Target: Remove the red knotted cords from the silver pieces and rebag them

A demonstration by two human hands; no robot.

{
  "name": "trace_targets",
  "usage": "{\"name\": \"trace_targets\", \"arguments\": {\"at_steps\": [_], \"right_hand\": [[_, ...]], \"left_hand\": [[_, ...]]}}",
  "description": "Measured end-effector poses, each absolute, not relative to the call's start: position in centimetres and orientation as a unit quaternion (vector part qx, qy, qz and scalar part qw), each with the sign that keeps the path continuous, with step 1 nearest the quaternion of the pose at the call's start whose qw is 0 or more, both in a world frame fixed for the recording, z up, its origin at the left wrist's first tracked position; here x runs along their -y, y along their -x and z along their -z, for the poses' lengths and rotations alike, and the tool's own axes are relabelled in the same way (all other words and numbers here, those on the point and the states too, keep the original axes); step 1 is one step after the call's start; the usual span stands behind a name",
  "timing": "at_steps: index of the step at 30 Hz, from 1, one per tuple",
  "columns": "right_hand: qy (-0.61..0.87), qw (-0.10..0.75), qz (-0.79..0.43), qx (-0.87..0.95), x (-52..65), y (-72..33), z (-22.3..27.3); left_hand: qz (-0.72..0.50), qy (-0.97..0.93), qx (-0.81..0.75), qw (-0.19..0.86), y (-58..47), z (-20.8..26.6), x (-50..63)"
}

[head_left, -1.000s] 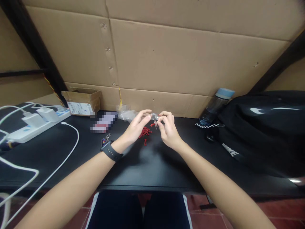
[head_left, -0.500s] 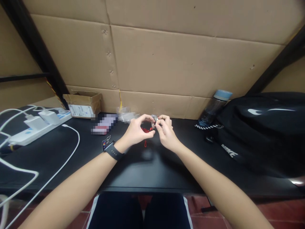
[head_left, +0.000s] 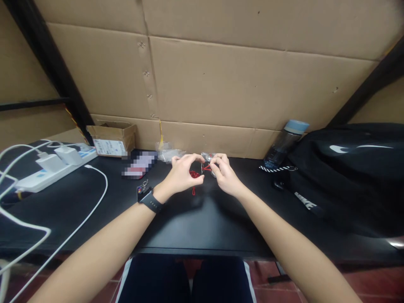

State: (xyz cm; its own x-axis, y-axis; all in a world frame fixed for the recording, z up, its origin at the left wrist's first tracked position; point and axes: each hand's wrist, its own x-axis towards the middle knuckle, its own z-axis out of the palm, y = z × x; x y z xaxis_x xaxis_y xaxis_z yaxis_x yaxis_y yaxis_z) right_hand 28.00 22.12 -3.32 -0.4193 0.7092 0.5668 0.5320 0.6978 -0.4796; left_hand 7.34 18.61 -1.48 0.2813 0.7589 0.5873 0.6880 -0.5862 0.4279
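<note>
My left hand [head_left: 181, 176] is curved, its thumb and fingers gripping a small thin disc [head_left: 202, 168] by its edges; the disc shows nearly edge-on. A bundle of red cord [head_left: 194, 174] sits behind the left thumb, and its looped end hangs below. Red strands stretch from the disc across to my right hand [head_left: 226, 179], whose fingers are pinched together. A small pale round edge shows at the right fingertips, too small to name. Clear plastic [head_left: 206, 156] shows just behind the fingertips.
On the black table [head_left: 195, 231], a power strip [head_left: 41, 176], cardboard box [head_left: 112, 139], blurred-out flat item [head_left: 140, 164], keychain [head_left: 142, 189] and plastic bag [head_left: 170, 153] lie left. A bottle [head_left: 282, 143] and black backpack [head_left: 350, 181] stand right. Cardboard [head_left: 221, 84] walls the back.
My right hand has drawn slightly right, away from the disc, and red strands now span the gap between the hands. My left hand keeps its grip. The view has shifted a little.
</note>
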Motion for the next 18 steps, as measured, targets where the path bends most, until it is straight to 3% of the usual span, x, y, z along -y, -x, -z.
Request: {"name": "trace_targets", "arguments": {"at_steps": [7,18], "right_hand": [[0.348,0.307,-0.115,0.878,-21.8,-29.3,2.1],[0.294,0.169,-0.15,0.929,-22.9,-31.0,1.9]], "left_hand": [[-0.307,-0.852,-0.409,0.11,-7.3,2.4,-19.1],[-0.229,-0.881,-0.404,0.088,-6.9,3.6,-19.9]]}}
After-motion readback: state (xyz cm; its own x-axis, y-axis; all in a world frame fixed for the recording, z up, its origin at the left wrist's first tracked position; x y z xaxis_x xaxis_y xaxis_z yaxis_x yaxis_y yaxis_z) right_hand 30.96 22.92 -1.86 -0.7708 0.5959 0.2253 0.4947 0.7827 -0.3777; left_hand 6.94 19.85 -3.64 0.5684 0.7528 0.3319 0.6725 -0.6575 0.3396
